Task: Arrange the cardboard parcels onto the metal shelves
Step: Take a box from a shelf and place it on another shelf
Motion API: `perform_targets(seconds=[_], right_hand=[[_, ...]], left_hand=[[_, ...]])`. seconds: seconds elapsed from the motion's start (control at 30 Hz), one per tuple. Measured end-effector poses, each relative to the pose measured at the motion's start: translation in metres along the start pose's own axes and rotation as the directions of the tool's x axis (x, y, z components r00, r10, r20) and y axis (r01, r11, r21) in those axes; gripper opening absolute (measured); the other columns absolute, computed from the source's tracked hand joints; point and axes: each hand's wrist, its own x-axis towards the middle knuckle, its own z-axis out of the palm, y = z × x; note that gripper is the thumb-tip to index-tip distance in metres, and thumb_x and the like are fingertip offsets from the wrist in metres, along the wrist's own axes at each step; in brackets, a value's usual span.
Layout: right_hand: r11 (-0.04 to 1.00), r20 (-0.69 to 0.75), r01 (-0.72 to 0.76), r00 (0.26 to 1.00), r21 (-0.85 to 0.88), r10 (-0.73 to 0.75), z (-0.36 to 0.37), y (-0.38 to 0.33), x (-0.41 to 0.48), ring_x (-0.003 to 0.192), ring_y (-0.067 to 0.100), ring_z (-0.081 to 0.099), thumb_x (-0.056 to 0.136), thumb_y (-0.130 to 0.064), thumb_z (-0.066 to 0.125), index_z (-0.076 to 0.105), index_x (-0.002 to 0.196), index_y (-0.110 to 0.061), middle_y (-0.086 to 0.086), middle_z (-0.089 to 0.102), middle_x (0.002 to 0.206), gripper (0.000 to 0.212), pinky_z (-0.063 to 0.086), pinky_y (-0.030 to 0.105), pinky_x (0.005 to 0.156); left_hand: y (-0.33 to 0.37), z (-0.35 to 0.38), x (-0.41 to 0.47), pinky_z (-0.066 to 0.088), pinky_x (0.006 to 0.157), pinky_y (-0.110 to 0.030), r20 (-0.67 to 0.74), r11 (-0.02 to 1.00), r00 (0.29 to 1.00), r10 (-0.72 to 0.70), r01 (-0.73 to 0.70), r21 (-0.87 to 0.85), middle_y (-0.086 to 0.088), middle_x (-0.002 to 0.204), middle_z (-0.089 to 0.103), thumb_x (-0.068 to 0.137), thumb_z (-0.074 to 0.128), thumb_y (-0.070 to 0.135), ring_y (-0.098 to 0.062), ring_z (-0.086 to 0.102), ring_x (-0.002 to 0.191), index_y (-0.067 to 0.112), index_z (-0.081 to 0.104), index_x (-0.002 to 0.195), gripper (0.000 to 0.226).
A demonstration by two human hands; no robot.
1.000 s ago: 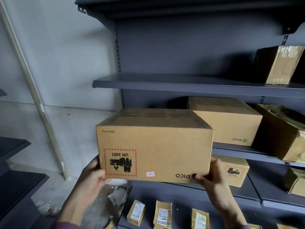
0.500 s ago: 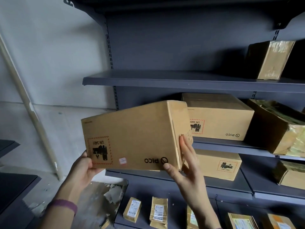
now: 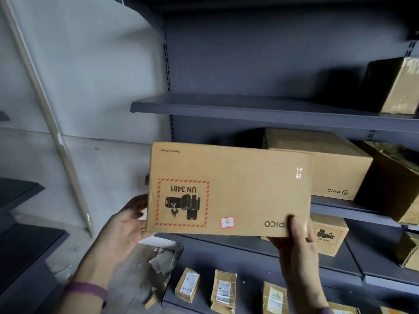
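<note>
I hold a brown cardboard parcel (image 3: 244, 189) upside down in front of the dark metal shelves (image 3: 249, 108); its label reads UN 3481 and PICO. My left hand (image 3: 127, 225) grips its lower left edge, fingers behind the box. At the lower right corner my right hand (image 3: 294, 241) grips it, thumb on the front face. The parcel hangs at the height of the middle shelf, left of another PICO parcel (image 3: 328, 164) that sits on that shelf.
A taped parcel (image 3: 394, 85) stands on the upper shelf at right, a dark one (image 3: 394, 180) on the middle shelf. A small UN 3481 box (image 3: 328, 234) and several small packets (image 3: 223, 291) lie lower down. Rubble (image 3: 156, 264) covers the floor at left.
The parcel has turned back from its angled pose to face me squarely and moved right, toward the middle shelf. My right hand shifted from its side face to the lower right corner.
</note>
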Motion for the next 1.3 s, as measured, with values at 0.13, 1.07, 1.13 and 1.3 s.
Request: perform_targets(seconds=[0.13, 1.07, 1.13, 1.3], right_hand=[[0.999, 0.063, -0.034, 0.997, 0.010, 0.033, -0.010, 0.001, 0.010, 0.084, 0.013, 0.068, 0.088, -0.034, 0.055, 0.064, 0.118, -0.027, 0.002, 0.071, 0.101, 0.032, 0.056, 0.031, 0.068], [0.904, 0.067, 0.066, 0.997, -0.422, -0.041, 0.053, -0.030, -0.043, 0.109, 0.013, 0.065, 0.078, -0.082, 0.043, 0.065, 0.122, -0.027, -0.005, 0.072, 0.116, 0.074, 0.051, 0.041, 0.095], [0.873, 0.088, 0.113, 0.993, -0.474, -0.080, 0.053, -0.028, -0.049, 0.099, 0.010, 0.066, 0.084, -0.075, 0.042, 0.065, 0.118, -0.027, -0.007, 0.073, 0.108, 0.063, 0.052, 0.036, 0.083], [0.890, -0.039, 0.073, 0.994, -0.449, -0.102, 0.048, -0.023, -0.071, 0.086, 0.014, 0.064, 0.085, -0.069, 0.046, 0.071, 0.099, -0.033, 0.000, 0.073, 0.092, 0.047, 0.053, 0.043, 0.077]], left_hand=[[-0.015, 0.012, 0.014, 0.059, 0.066, -0.045, -0.154, 0.985, 0.981, -0.118, 0.136, 0.110, -0.027, 0.107, 0.063, 0.104, 0.035, 0.030, -0.030, 0.071, 0.078, 0.008, 0.046, 0.136, 0.041], [-0.052, 0.091, -0.046, 0.057, 0.059, -0.023, -0.294, 0.919, 0.892, 0.344, -0.384, -0.090, 0.006, 0.091, 0.074, 0.068, 0.072, 0.015, -0.009, 0.072, 0.086, 0.034, 0.054, 0.094, 0.037], [-0.048, 0.085, -0.050, 0.058, 0.064, -0.027, -0.244, 0.934, 0.915, 0.322, -0.350, -0.079, 0.004, 0.101, 0.074, 0.070, 0.072, 0.015, -0.012, 0.072, 0.092, 0.035, 0.056, 0.113, 0.050], [-0.044, 0.071, -0.060, 0.059, 0.074, -0.037, -0.129, 0.961, 0.958, 0.257, -0.268, -0.074, -0.007, 0.110, 0.072, 0.070, 0.072, 0.011, -0.026, 0.069, 0.102, 0.024, 0.061, 0.107, 0.041]])
